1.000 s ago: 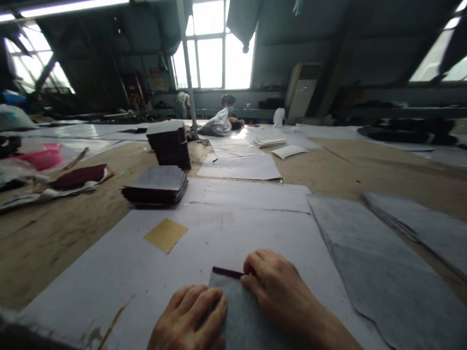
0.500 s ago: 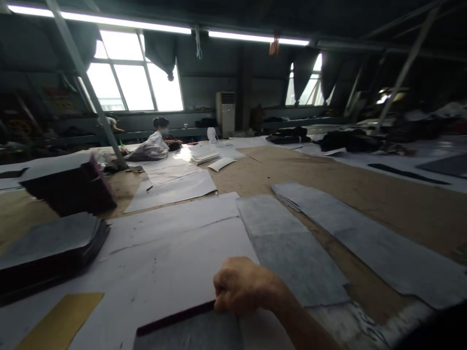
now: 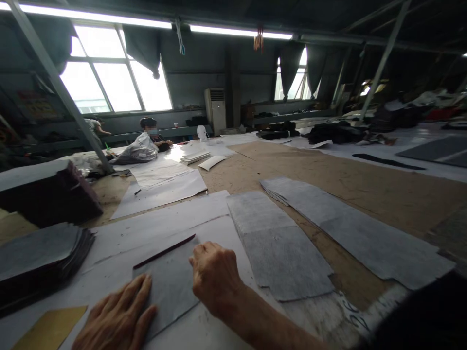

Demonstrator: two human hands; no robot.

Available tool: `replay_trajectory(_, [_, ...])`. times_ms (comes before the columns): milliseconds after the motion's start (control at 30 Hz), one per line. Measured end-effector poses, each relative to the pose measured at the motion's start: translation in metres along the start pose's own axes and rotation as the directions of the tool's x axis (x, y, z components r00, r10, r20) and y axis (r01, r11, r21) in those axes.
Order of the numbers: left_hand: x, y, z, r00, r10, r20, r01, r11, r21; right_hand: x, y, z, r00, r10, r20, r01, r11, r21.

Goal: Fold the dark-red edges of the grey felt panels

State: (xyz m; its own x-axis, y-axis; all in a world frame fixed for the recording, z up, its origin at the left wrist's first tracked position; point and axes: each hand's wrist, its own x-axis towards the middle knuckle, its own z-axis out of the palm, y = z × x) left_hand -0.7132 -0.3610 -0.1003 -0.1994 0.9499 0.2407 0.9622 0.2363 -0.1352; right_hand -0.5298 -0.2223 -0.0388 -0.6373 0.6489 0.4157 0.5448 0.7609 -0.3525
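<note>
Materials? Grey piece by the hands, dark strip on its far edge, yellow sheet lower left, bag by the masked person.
Grey piece: probably nonwoven backing; matte, faintly mottled.
Dark strip: perhaps fabric; dull maroon, too narrow to tell.
Yellow sheet: likely card or stiff paper; flat, matte, straight-edged.
Bag: likely thin plastic; crumpled, with shiny creases.
</note>
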Motion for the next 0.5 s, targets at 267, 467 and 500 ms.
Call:
replay_trajectory(267, [0.077,0.006,-0.018,0.991,-0.113,0.069,0.114,0.993,-0.007,-0.004,0.001,0.009,0.997,-0.075,-0.012,0.075,0.997,0.033])
replay_trajectory(467, [0.122,0.013,-0.032,0.986,-0.165,0.025,0.167,0.985,-0.054,-0.007,-0.006,0.013,0.995,-0.098,-0.017,0.099,0.995,0.032])
replay_trajectory(500, [0.131,0.019,-0.032,0.988,-0.155,0.02,0.156,0.985,-0.071,-0.008,-0.007,0.014,0.995,-0.1,-0.021,0.101,0.994,0.034])
